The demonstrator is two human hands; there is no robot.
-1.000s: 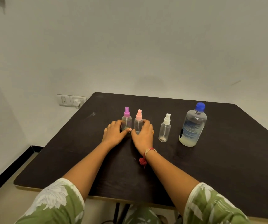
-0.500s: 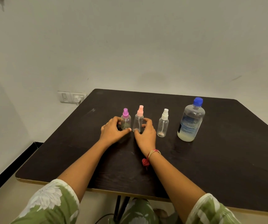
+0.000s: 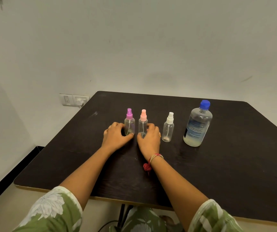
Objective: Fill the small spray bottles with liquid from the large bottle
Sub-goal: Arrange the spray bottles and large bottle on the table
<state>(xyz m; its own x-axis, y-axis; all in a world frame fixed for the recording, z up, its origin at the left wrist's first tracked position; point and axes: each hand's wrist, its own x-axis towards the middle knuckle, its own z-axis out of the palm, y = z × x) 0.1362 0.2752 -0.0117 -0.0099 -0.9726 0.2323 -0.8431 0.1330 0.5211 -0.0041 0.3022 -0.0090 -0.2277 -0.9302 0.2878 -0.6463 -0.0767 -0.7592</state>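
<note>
- So, going from biggest to smallest, what could go wrong here?
- Dark tabletop [image 3: 234, 173] with four bottles upright in a row. At the right end stands the large bottle [image 3: 198, 126], blue cap on, with pale liquid only low in its base. It would need a steep tilt to pour, so the liquid could gush past a narrow neck and wet the tabletop
- And the hands?
- Left hand [image 3: 116, 138], its grip curled round the purple-capped spray bottle [image 3: 129, 124]. Right hand [image 3: 149, 139], its grip curled round the pink-capped spray bottle [image 3: 143, 124]. Both bottles stand on the tabletop, just beside each other. They look light and nearly empty, so a sideways tug could knock one into the other
- Is anything untouched?
- White-capped spray bottle [image 3: 168, 129], between the pink one and the large bottle, apart from both. All three pump tops are on. A pump set down carelessly might drip or roll off the edge
</note>
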